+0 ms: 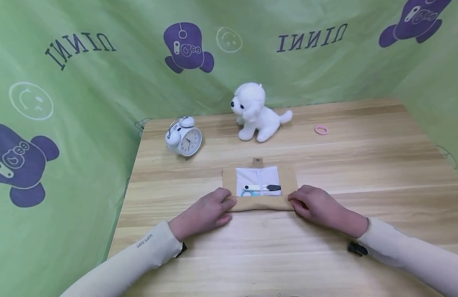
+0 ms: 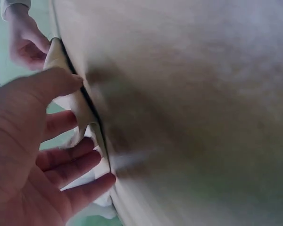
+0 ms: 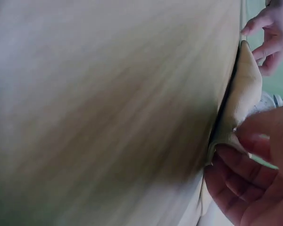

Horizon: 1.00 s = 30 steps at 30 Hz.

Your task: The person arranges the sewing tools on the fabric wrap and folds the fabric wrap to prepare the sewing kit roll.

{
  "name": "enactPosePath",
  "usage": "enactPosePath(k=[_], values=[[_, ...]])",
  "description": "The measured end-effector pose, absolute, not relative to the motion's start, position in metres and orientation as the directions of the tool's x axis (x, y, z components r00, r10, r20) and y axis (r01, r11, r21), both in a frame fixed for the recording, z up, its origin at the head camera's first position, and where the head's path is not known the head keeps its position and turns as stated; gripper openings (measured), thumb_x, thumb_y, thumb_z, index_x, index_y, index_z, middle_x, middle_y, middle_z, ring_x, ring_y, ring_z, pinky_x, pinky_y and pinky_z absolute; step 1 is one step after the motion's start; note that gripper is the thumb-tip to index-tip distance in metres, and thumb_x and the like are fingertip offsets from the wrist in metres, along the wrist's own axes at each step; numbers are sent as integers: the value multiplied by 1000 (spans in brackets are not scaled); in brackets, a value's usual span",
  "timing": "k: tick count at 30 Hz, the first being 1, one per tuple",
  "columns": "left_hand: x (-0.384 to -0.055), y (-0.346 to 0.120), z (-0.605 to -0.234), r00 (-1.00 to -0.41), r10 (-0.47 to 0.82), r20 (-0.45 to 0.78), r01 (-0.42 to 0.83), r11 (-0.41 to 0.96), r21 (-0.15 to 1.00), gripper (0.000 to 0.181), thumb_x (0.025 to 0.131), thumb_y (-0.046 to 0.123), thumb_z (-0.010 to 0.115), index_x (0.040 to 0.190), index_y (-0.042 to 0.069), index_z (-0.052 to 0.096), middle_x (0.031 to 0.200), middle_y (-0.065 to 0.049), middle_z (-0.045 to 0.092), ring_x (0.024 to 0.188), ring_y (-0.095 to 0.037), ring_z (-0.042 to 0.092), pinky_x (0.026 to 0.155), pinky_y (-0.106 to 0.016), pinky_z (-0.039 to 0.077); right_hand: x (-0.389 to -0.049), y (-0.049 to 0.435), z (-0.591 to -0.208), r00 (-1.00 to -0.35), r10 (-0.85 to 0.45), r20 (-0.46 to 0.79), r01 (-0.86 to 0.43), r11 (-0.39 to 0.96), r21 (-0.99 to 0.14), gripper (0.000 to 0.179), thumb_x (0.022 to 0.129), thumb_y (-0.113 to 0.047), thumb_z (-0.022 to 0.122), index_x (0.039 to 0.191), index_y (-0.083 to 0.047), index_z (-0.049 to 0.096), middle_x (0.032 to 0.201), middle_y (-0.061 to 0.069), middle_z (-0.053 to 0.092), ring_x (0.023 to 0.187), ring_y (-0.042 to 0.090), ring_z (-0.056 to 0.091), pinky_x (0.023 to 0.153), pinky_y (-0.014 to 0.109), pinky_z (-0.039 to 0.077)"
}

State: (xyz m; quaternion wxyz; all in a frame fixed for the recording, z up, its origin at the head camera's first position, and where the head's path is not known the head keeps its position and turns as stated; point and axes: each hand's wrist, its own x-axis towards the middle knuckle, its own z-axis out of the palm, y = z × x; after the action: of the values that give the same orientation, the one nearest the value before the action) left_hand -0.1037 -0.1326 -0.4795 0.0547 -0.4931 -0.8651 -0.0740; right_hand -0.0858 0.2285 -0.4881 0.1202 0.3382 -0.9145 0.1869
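Note:
A tan cloth case (image 1: 229, 179) lies unfolded on the table, its near edge folded up in a strip. Inside its white lining (image 1: 247, 175) rest scissors with light blue handles (image 1: 246, 193) and a white tool with a black end (image 1: 274, 187). A short tab with a snap (image 1: 257, 162) sticks out at the far edge. My left hand (image 1: 206, 208) pinches the near left corner of the fold between thumb and forefinger, the other fingers spread in the left wrist view. At the near right corner, my right hand (image 1: 321, 206) pinches the cloth likewise.
Beyond the case sits a white plush dog (image 1: 256, 113). To its left stands a white alarm clock (image 1: 184, 138), and to its right lies a pink hair tie (image 1: 321, 130). Green printed cloth (image 1: 139, 82) hangs around the wooden table (image 1: 381, 165).

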Motion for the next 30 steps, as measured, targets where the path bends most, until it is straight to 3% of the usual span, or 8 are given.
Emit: enactPosePath(k=[3, 6, 11, 15, 18, 21, 25, 30], values=[[-105, -131, -478, -520, 840, 154, 853, 519, 54, 33, 93, 24, 68, 123, 11, 69, 126, -10, 55, 114, -23, 54, 101, -38, 49, -85, 231, -490, -693, -611, 384, -708, 678, -198, 22, 74, -23, 83, 92, -14, 75, 78, -8, 63, 69, 3, 50, 57, 21, 46], [-107, -129, -476, -516, 843, 150, 852, 523, -10, 31, 93, 21, 67, 122, 10, 70, 133, -10, 53, 122, -25, 51, 102, -41, 47, -85, 231, -491, -646, -648, 403, -742, 656, -137, 28, 72, -32, 86, 90, -15, 73, 82, -5, 61, 73, 7, 51, 57, 24, 46], [-108, -127, -473, -484, 865, 134, 862, 497, -98, 30, 91, 19, 66, 120, 10, 69, 121, -2, 57, 110, -20, 54, 88, -35, 46, -87, 231, -492, -606, -679, 415, -774, 624, -108, 18, 75, -19, 82, 90, -13, 74, 105, 11, 65, 96, 23, 62, 72, 37, 56], [-111, -127, -471, -477, 870, 126, 866, 490, -106, 27, 91, 20, 68, 116, 11, 71, 113, 2, 64, 107, -17, 58, 87, -32, 48, -90, 230, -491, -557, -717, 420, -812, 575, -94, 18, 75, -11, 76, 92, -5, 75, 115, 14, 65, 109, 29, 61, 84, 44, 56], [-114, -127, -469, -475, 869, 137, 869, 488, -80, 23, 90, 17, 70, 112, 11, 74, 107, 1, 68, 105, -16, 60, 91, -32, 50, -94, 230, -490, -515, -746, 422, -836, 545, -56, 19, 76, -9, 72, 93, -2, 73, 106, 10, 67, 102, 24, 63, 80, 40, 56], [-117, -127, -468, -481, 863, 153, 871, 490, -31, 21, 90, 12, 70, 111, 9, 74, 100, 0, 68, 100, -17, 62, 94, -32, 52, -98, 232, -490, -510, -751, 419, -837, 546, -39, 16, 77, -10, 67, 93, -5, 68, 92, 3, 64, 84, 16, 62, 67, 32, 54], [-120, -129, -467, -520, 840, 156, 854, 518, 51, 28, 91, 7, 66, 119, 8, 71, 98, -2, 68, 96, -16, 63, 93, -30, 54, -103, 234, -486, -561, -722, 405, -809, 582, -84, 15, 80, -10, 67, 94, -9, 64, 80, -4, 59, 66, 7, 54, 56, 27, 50], [-127, -131, -468, -549, 828, 113, 830, 523, 197, 46, 95, 6, 59, 140, 10, 58, 98, -2, 63, 86, -11, 56, 81, -26, 53, -106, 237, -480, -619, -708, 339, -780, 606, -156, 41, 79, -4, 70, 119, -11, 65, 76, -7, 59, 59, 1, 44, 52, 22, 44]])
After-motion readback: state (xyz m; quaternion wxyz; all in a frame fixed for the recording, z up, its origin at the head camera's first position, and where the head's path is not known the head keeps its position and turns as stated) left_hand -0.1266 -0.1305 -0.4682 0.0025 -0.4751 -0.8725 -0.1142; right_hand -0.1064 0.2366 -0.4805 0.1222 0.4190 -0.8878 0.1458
